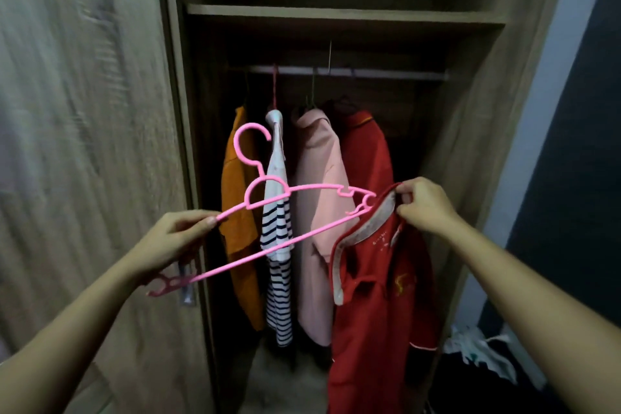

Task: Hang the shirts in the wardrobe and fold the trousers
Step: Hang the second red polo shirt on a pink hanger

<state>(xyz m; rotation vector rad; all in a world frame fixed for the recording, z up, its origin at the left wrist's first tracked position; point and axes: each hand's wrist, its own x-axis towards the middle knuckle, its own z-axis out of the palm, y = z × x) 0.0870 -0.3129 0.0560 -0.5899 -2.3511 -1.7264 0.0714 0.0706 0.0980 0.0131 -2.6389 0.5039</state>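
Left hand [174,239] pinches one arm of the pink hanger [295,212], right hand [425,207] pinches the red shirt [379,296] by its collar, held in front of the open wardrobe [336,12]. Hanger's far tip disappears behind that collar. The murky heap [480,356] at bottom right is too dark to make out.

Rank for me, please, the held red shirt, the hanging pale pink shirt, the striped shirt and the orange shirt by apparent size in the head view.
1. held red shirt, though it is nearest the camera.
2. pale pink shirt.
3. orange shirt and striped shirt: alike, so unranked.
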